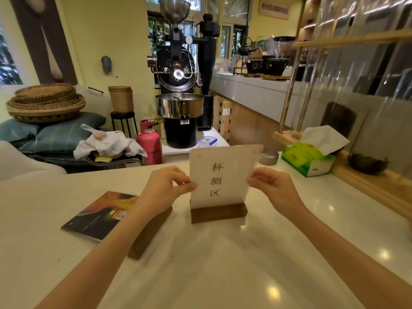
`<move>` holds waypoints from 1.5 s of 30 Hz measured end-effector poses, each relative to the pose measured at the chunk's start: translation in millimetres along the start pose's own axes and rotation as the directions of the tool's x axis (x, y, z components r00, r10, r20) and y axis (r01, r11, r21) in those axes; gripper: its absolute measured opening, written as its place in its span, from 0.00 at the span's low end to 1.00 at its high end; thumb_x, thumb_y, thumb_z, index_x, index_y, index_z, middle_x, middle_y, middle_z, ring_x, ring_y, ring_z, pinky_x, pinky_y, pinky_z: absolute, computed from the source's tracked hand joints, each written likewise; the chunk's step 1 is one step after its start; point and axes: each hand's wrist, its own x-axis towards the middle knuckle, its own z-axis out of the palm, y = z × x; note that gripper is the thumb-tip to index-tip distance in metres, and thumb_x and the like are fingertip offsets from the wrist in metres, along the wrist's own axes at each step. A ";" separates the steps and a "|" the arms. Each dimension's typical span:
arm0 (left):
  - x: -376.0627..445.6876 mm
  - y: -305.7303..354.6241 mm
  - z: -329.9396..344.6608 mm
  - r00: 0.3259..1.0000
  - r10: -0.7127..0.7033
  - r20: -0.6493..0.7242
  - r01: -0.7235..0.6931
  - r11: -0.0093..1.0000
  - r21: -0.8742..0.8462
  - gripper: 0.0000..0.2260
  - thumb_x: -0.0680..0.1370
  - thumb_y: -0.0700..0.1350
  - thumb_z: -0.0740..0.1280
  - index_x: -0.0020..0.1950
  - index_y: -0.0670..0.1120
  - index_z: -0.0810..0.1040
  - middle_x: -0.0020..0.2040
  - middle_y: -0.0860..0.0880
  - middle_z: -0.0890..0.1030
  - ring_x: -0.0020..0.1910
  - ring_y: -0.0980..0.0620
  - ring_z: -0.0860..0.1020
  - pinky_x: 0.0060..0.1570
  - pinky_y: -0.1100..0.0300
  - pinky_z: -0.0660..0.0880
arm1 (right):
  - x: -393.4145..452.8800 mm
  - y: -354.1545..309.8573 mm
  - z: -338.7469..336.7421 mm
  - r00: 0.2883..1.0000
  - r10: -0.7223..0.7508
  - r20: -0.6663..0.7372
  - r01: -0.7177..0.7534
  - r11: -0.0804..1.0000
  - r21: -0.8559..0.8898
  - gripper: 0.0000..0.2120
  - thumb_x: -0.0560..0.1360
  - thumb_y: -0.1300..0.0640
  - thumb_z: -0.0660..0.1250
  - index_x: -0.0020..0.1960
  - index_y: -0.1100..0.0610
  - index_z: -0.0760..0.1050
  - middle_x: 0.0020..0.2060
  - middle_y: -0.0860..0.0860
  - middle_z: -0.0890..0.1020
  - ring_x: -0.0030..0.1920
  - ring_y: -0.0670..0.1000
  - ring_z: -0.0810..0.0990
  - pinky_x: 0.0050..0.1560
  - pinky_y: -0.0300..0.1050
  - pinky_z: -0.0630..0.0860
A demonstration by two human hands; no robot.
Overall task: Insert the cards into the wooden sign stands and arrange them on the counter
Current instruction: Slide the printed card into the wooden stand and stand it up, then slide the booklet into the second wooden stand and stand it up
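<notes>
A pale card (223, 175) with dark characters stands upright in a dark wooden sign stand (219, 213) at the middle of the white counter (223, 264). My left hand (166, 188) pinches the card's left edge. My right hand (273, 188) grips its right edge. A second wooden stand (148, 236), with no card in it, lies under my left forearm and is partly hidden by it. A dark, colourful printed card (98, 216) lies flat on the counter to the left.
A green tissue box (308, 160) and a small metal ring (268, 157) sit at the counter's back right, beside a wooden ledge (367, 186) with a dark bowl (366, 163). Beyond the counter stand a coffee roaster (179, 90), a pink gas cylinder (149, 141) and stacked baskets (45, 101).
</notes>
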 end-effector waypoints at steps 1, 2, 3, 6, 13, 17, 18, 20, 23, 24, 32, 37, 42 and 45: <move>2.2 -0.7 1.7 1.000 -0.008 0.004 0.009 1.000 -0.023 0.05 0.70 0.45 0.70 0.44 0.48 0.83 0.42 0.52 0.82 0.40 0.61 0.77 0.41 0.67 0.72 | 4.9 -0.3 0.3 0.999 0.036 0.004 -0.036 0.998 0.047 0.09 0.69 0.66 0.68 0.48 0.57 0.79 0.41 0.48 0.82 0.39 0.38 0.81 0.41 0.27 0.75; 3.2 -1.6 3.7 1.000 -0.021 0.003 0.021 0.999 -0.043 0.06 0.70 0.45 0.69 0.45 0.48 0.83 0.43 0.53 0.82 0.39 0.63 0.77 0.40 0.71 0.72 | 8.4 -0.2 1.0 0.998 0.062 0.011 -0.063 0.993 0.098 0.09 0.69 0.67 0.68 0.48 0.57 0.79 0.41 0.48 0.82 0.39 0.38 0.82 0.39 0.28 0.76; 3.4 -2.5 6.0 0.999 -0.038 -0.006 0.038 0.997 -0.066 0.06 0.71 0.45 0.69 0.46 0.48 0.82 0.43 0.54 0.82 0.37 0.66 0.78 0.38 0.74 0.72 | 11.0 0.5 1.5 0.997 0.079 0.021 -0.081 0.987 0.139 0.10 0.69 0.67 0.68 0.48 0.56 0.78 0.42 0.49 0.82 0.40 0.39 0.82 0.39 0.30 0.77; 3.0 -5.4 11.3 0.995 -0.089 -0.032 0.084 0.986 -0.143 0.08 0.71 0.44 0.68 0.49 0.46 0.82 0.43 0.51 0.84 0.37 0.62 0.80 0.41 0.69 0.77 | 15.1 3.4 2.3 0.994 0.100 0.054 -0.108 0.978 0.178 0.10 0.70 0.67 0.67 0.47 0.55 0.78 0.42 0.49 0.83 0.40 0.40 0.82 0.40 0.32 0.79; 1.9 -6.1 12.4 0.995 -0.089 -0.044 0.082 0.985 -0.153 0.08 0.71 0.44 0.68 0.49 0.44 0.81 0.43 0.46 0.85 0.41 0.44 0.82 0.46 0.49 0.80 | 17.8 8.9 1.3 0.993 0.087 0.077 -0.095 0.989 0.111 0.10 0.71 0.65 0.66 0.50 0.53 0.78 0.43 0.48 0.83 0.42 0.40 0.82 0.41 0.31 0.78; 1.5 -6.3 13.0 0.995 -0.084 -0.051 0.075 0.986 -0.152 0.09 0.71 0.44 0.68 0.49 0.44 0.81 0.44 0.46 0.85 0.39 0.52 0.82 0.43 0.60 0.79 | 17.1 7.9 -0.2 0.995 0.073 0.072 -0.058 0.979 -0.198 0.05 0.71 0.57 0.67 0.47 0.54 0.79 0.38 0.48 0.82 0.37 0.42 0.81 0.37 0.31 0.77; 0.4 -6.3 12.9 0.996 -0.072 -0.052 0.063 0.987 -0.146 0.09 0.72 0.44 0.68 0.51 0.44 0.81 0.44 0.48 0.84 0.37 0.58 0.81 0.40 0.68 0.77 | 17.2 6.5 -0.8 0.991 0.101 0.085 -0.066 0.937 -0.344 0.06 0.71 0.54 0.67 0.46 0.54 0.80 0.35 0.47 0.82 0.35 0.43 0.80 0.36 0.32 0.75; -3.4 -6.7 11.0 0.997 -0.057 -0.052 0.049 0.989 -0.140 0.12 0.72 0.43 0.68 0.55 0.45 0.78 0.44 0.50 0.83 0.35 0.67 0.78 0.39 0.76 0.73 | 17.1 2.7 -2.0 0.971 0.210 0.116 -0.106 0.809 -0.578 0.12 0.71 0.48 0.67 0.39 0.56 0.81 0.31 0.48 0.82 0.33 0.46 0.79 0.35 0.37 0.73; -13.0 -11.6 0.2 0.995 -0.093 -0.022 0.089 0.986 -0.138 0.17 0.72 0.45 0.68 0.60 0.48 0.74 0.48 0.51 0.83 0.40 0.65 0.78 0.41 0.76 0.72 | 11.3 -11.0 4.1 0.929 0.317 0.189 -0.110 0.727 -0.678 0.13 0.70 0.48 0.67 0.37 0.57 0.81 0.30 0.51 0.83 0.32 0.48 0.81 0.33 0.37 0.74; -16.7 -13.8 -5.2 0.993 -0.116 0.011 0.117 0.985 -0.127 0.17 0.72 0.46 0.67 0.60 0.49 0.74 0.50 0.51 0.82 0.43 0.63 0.78 0.43 0.75 0.71 | 8.5 -17.5 8.6 0.918 0.313 0.244 -0.089 0.761 -0.643 0.10 0.70 0.50 0.67 0.38 0.56 0.81 0.32 0.50 0.83 0.33 0.48 0.81 0.32 0.36 0.74; -55.4 -32.1 -69.1 0.958 -0.256 0.132 0.271 0.956 -0.112 0.19 0.74 0.48 0.64 0.64 0.48 0.69 0.58 0.54 0.75 0.56 0.56 0.74 0.51 0.66 0.72 | 10.6 -80.6 92.5 0.791 0.027 0.611 0.006 0.999 -0.051 0.06 0.72 0.58 0.66 0.45 0.49 0.79 0.40 0.45 0.84 0.42 0.43 0.83 0.40 0.34 0.79; -86.8 -48.9 -99.4 0.899 -0.438 -0.018 0.417 0.865 -0.278 0.07 0.72 0.43 0.66 0.47 0.42 0.81 0.40 0.47 0.84 0.38 0.51 0.83 0.38 0.62 0.80 | 37.8 -73.6 165.6 0.843 -0.003 0.538 0.100 0.983 -0.151 0.09 0.71 0.58 0.68 0.51 0.55 0.78 0.45 0.52 0.83 0.43 0.46 0.80 0.42 0.34 0.75; -115.4 -74.6 -102.3 0.691 -0.682 0.239 0.711 0.582 -0.394 0.10 0.71 0.46 0.69 0.39 0.38 0.82 0.35 0.41 0.85 0.36 0.45 0.83 0.28 0.62 0.79 | 65.3 -50.6 212.6 0.800 0.121 0.588 0.150 0.908 -0.391 0.12 0.71 0.59 0.68 0.53 0.60 0.78 0.53 0.56 0.81 0.45 0.48 0.76 0.46 0.40 0.71; -122.5 -87.9 -91.2 0.593 -0.715 0.372 0.767 0.360 -0.530 0.12 0.70 0.43 0.70 0.42 0.33 0.79 0.36 0.36 0.84 0.36 0.43 0.83 0.26 0.63 0.78 | 75.9 -43.2 225.2 0.738 0.263 0.622 0.090 0.874 -0.477 0.12 0.72 0.57 0.66 0.51 0.62 0.78 0.51 0.59 0.82 0.43 0.53 0.79 0.44 0.43 0.75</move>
